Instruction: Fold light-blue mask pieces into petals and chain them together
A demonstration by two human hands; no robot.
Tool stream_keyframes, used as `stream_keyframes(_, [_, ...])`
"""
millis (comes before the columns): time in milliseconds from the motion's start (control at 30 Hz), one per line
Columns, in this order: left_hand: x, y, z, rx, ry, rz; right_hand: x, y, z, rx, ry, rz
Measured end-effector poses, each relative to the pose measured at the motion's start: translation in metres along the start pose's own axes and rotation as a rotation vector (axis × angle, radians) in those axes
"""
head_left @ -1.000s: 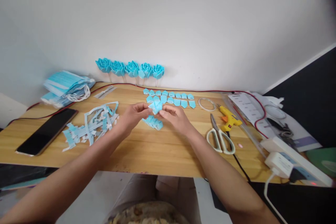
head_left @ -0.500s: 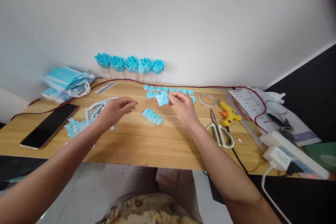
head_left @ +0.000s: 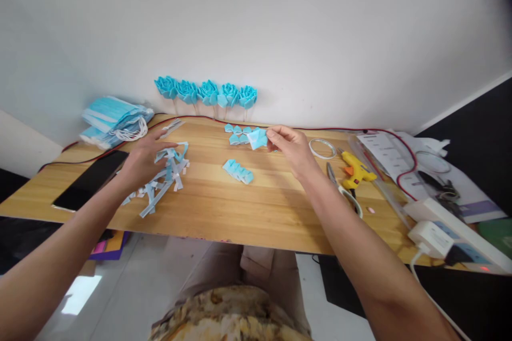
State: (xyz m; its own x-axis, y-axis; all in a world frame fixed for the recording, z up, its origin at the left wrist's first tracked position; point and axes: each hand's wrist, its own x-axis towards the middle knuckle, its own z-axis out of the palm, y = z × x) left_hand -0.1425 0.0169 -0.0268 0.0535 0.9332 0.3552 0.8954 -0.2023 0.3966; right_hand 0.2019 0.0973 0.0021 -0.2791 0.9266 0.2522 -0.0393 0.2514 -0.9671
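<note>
Pinched in my right hand [head_left: 290, 146] is a small pale blue piece of mask fabric [head_left: 258, 139], held above the table. Behind it sit rows of folded blue petals [head_left: 237, 130], partly hidden by the hand. A short overlapping line of folded pieces [head_left: 238, 171] lies on the wood in front. My left hand [head_left: 143, 157] is at the left with its fingers apart and nothing in them, beside a tangle of blue and white fabric strips [head_left: 170, 170]. Several blue fabric flowers [head_left: 208, 92] on thin stems stand against the wall.
A stack of face masks [head_left: 114, 117] and a black phone [head_left: 86, 181] lie left. On the right are a wire coil [head_left: 322, 148], scissors [head_left: 331, 173] partly behind my forearm, a yellow glue gun [head_left: 356, 170] and a white power strip [head_left: 452, 234]. A red-black cord runs along the wall.
My left hand has moved left, from the middle of the table to the far side of the strips, and its fingers have spread. My right hand still holds the fabric piece. The view has shifted slightly.
</note>
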Motion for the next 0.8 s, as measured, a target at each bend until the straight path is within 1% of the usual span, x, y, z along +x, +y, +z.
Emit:
stream_keyframes(67, [0.004,0.011,0.008,-0.023,0.008,0.034,-0.001,0.001,-0.002,-0.012,-0.019,0.017])
stream_keyframes(133, [0.01,0.026,0.019,-0.093,-0.044,-0.007,-0.004,0.009,-0.006,-0.013,-0.037,0.042])
stream_keyframes(200, [0.02,0.043,0.032,-0.127,-0.132,-0.079,-0.008,0.022,-0.011,-0.004,-0.049,0.065])
stream_keyframes(233, [0.026,0.05,0.039,-0.133,-0.156,-0.085,-0.01,0.03,-0.013,0.012,-0.048,0.078])
stream_keyframes(300, [0.039,0.062,0.053,-0.12,-0.235,-0.06,-0.012,0.044,-0.018,0.086,-0.032,0.145])
stream_keyframes(367, [0.052,0.069,0.066,-0.057,-0.346,-0.041,-0.013,0.053,-0.02,0.153,-0.012,0.201])
stream_keyframes(433, [0.062,0.076,0.077,0.015,-0.442,-0.019,-0.013,0.057,-0.021,0.209,-0.001,0.228])
stream_keyframes(500, [0.069,0.081,0.085,0.05,-0.496,0.006,-0.013,0.057,-0.021,0.248,-0.009,0.24])
stream_keyframes(567, [0.071,0.087,0.092,0.033,-0.511,0.013,-0.014,0.055,-0.019,0.265,-0.032,0.253])
stream_keyframes(667, [0.069,0.094,0.097,-0.049,-0.496,0.003,-0.017,0.052,-0.017,0.272,-0.059,0.265])
stream_keyframes(800, [0.063,0.091,0.102,-0.179,-0.457,-0.003,-0.02,0.05,-0.014,0.287,-0.061,0.256])
